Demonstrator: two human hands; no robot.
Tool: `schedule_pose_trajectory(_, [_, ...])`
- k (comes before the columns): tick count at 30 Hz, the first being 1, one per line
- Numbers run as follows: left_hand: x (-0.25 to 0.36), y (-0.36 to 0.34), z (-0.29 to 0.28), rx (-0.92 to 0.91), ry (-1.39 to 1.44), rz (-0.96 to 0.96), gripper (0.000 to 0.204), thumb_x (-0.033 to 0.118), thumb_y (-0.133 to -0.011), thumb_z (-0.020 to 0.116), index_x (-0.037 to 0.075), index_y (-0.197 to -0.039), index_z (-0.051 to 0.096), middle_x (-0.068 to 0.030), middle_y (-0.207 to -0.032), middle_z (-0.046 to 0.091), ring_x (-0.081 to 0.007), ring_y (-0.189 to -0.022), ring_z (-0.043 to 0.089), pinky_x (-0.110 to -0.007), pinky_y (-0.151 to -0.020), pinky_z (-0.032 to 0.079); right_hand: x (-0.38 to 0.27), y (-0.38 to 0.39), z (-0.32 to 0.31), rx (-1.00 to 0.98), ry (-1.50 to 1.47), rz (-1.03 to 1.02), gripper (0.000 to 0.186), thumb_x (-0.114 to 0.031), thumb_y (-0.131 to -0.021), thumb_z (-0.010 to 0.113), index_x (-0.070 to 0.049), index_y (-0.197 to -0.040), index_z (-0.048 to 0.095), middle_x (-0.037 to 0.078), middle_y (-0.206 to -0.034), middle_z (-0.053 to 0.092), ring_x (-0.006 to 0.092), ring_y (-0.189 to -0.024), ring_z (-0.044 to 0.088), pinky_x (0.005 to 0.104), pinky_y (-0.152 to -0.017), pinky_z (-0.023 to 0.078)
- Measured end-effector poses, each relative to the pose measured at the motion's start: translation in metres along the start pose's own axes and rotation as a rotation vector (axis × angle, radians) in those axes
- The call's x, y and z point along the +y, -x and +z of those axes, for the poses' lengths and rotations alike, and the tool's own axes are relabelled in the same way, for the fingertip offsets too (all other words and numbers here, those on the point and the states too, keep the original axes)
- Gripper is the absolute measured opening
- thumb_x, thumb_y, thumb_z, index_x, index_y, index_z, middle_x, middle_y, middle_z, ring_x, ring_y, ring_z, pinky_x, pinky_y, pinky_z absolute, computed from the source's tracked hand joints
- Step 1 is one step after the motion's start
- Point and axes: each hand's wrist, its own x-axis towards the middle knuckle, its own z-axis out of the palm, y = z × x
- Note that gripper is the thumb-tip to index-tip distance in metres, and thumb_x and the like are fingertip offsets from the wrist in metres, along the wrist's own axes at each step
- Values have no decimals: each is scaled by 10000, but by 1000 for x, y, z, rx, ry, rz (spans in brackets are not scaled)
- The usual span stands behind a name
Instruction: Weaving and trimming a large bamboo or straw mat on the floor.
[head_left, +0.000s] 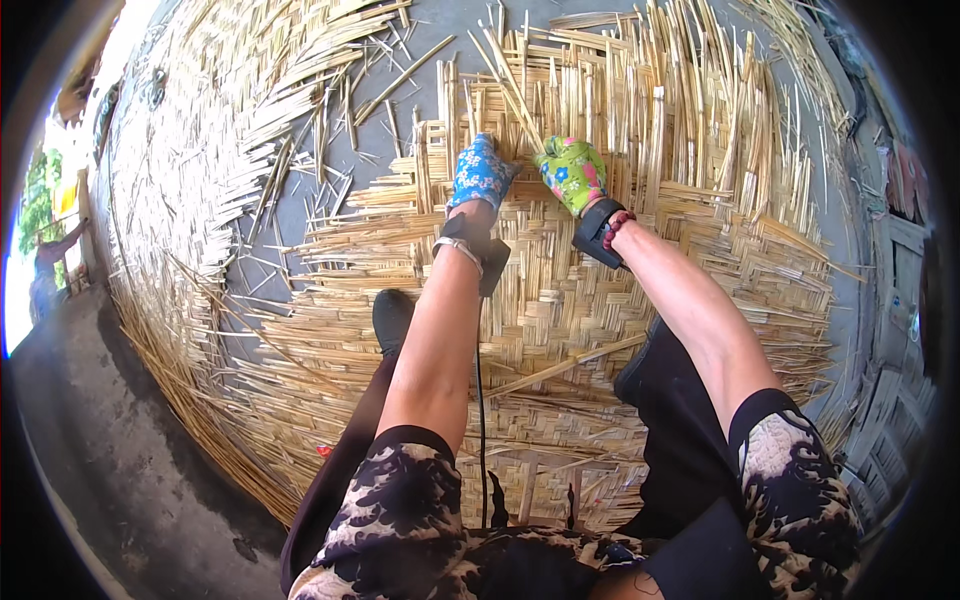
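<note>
A mat of split reed strips (560, 310), woven in a basket pattern with loose ends at its edges, spreads beneath me. My left hand (483, 172), in a blue floral glove, presses down near its far edge. Its fingers are curled, and what lies under them is hidden. Just to the right, my right hand (573, 173), in a green floral glove, is closed in a fist. A pair of long reed strips (512, 88) slants up and left from its fingers, lifted above the weave. Upright strips stand out along the mat's far side.
To the left lies another woven reed mat (185, 150) with ragged ends. Loose reed pieces (405, 78) litter the grey floor between the mats. A concrete ledge (130, 440) runs along the lower left. A person (52, 265) is at the far left. Wooden boards (893, 350) stand at right.
</note>
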Motion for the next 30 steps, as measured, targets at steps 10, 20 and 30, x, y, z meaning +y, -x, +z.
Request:
schedule_pose_trajectory(10, [-25,-5,26,-23,266,105,306,254,-580,738,6,-724,632,-136,-636,605,-225,-579,585,-308,-556,465,32,-8,18,16,-154,132,189,-221,-674,599,-51,-745,556,157,-713,574,323,-691,549,387,-615,418])
schedule_pose_trajectory(20, [-30,-12,38,-88,367,115,242,108,-610,736,4,-799,628,-67,-696,624,-131,-581,564,-256,-552,458,37,-5,17,45,-349,130,176,-158,-702,570,-34,-826,587,142,-756,599,269,-699,566,320,-685,447])
schedule_pose_trajectory(30, [-31,18,-5,227,1226,-40,196,35,-716,625,3,-908,611,-44,-811,623,-82,-666,563,-208,-650,453,10,-17,25,-363,508,-204,285,-37,-565,616,-124,-837,616,64,-827,607,226,-722,585,313,-654,464])
